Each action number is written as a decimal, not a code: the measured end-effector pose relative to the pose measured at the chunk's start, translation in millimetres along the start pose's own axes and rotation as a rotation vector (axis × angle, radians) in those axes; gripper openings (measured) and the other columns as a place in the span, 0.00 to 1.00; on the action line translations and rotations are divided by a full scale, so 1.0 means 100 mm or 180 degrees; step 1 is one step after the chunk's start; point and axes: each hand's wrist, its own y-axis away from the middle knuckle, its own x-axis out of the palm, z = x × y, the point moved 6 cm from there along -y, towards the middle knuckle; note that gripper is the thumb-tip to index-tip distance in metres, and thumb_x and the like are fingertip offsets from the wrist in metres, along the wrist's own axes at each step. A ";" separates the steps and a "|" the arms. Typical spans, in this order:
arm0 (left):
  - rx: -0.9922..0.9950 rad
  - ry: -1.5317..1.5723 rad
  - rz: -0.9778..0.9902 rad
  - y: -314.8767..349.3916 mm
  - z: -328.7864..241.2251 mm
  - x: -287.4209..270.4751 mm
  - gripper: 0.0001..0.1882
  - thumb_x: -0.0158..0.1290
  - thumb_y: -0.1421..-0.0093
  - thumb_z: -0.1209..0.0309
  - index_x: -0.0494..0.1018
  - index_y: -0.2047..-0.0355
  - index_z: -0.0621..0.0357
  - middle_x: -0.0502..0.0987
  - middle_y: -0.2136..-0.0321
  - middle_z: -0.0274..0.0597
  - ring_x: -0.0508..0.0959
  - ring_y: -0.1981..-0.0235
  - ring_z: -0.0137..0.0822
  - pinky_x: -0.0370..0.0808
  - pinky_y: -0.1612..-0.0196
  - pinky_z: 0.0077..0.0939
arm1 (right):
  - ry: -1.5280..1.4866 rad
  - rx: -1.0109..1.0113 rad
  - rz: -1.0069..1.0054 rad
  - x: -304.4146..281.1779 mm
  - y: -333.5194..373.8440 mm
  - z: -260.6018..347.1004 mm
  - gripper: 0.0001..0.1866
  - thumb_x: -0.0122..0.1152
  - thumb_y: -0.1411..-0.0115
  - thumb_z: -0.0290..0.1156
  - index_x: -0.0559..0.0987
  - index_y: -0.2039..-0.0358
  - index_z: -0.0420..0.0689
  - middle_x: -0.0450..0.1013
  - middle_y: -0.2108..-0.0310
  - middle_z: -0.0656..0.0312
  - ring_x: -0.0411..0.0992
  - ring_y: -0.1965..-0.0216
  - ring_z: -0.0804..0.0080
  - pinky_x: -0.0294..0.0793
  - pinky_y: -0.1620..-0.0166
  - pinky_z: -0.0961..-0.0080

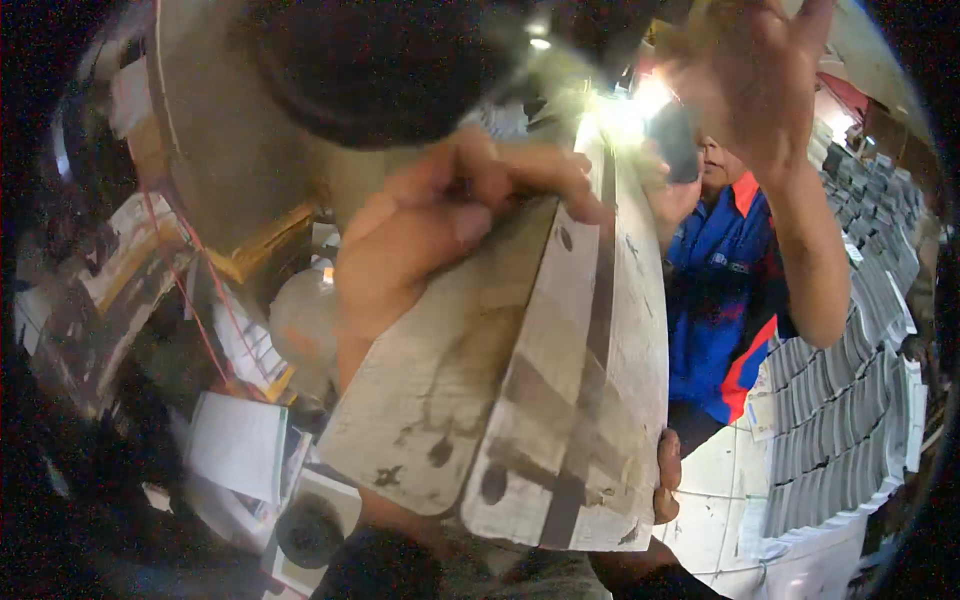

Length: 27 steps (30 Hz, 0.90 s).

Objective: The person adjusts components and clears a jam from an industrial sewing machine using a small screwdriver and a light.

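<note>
Two long pale boards (560,400) with rounded corners, round holes and dark smudges lie close together in front of me, slanting away. A dark strip runs along the right one. My left hand (420,210), slightly blurred, is curled at the far part of the left board, its index finger reaching onto the right board's upper edge. Of my right hand (668,475) only fingertips show, wrapped round the right board's edge from beneath; the rest is hidden behind it.
A person (720,280) in a blue shirt stands ahead, one hand (755,85) raised, the other holding a dark phone-like object (676,148). Grey stacks (840,420) fill the right. White sheets (238,442) lie at left. A dark rounded shape (390,70) blocks the top.
</note>
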 end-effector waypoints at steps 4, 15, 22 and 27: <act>-0.0050 0.0189 0.0131 -0.05 -0.10 0.04 0.14 0.44 0.43 0.61 0.65 0.64 0.59 0.72 0.56 0.68 0.68 0.46 0.52 0.56 0.38 0.47 | -0.0277 0.0045 0.0117 0.01 0.01 0.00 0.24 0.60 0.45 0.33 0.63 0.48 0.48 0.59 0.41 0.46 0.63 0.44 0.46 0.59 0.41 0.48; 0.0128 -0.0527 0.0333 -0.03 -0.06 -0.11 0.09 0.46 0.44 0.66 0.60 0.73 0.56 0.75 0.59 0.59 0.61 0.40 0.51 0.47 0.35 0.48 | -0.1109 0.0229 0.0753 0.09 0.30 -0.08 0.24 0.63 0.49 0.31 0.67 0.51 0.50 0.60 0.41 0.47 0.63 0.44 0.43 0.58 0.41 0.45; 0.0415 0.0031 0.0032 0.00 0.02 0.01 0.10 0.44 0.42 0.65 0.61 0.76 0.56 0.75 0.61 0.57 0.59 0.38 0.51 0.51 0.35 0.51 | -0.1621 0.0105 0.0990 0.09 0.52 -0.14 0.24 0.65 0.52 0.30 0.70 0.53 0.51 0.60 0.40 0.47 0.63 0.44 0.42 0.57 0.41 0.43; 0.0446 -0.0081 0.0286 -0.05 -0.05 0.13 0.09 0.41 0.40 0.66 0.60 0.74 0.56 0.74 0.60 0.54 0.59 0.38 0.50 0.52 0.34 0.52 | -0.1968 -0.0342 0.0213 0.15 0.41 -0.20 0.19 0.58 0.48 0.35 0.70 0.55 0.49 0.62 0.45 0.50 0.64 0.47 0.48 0.61 0.44 0.47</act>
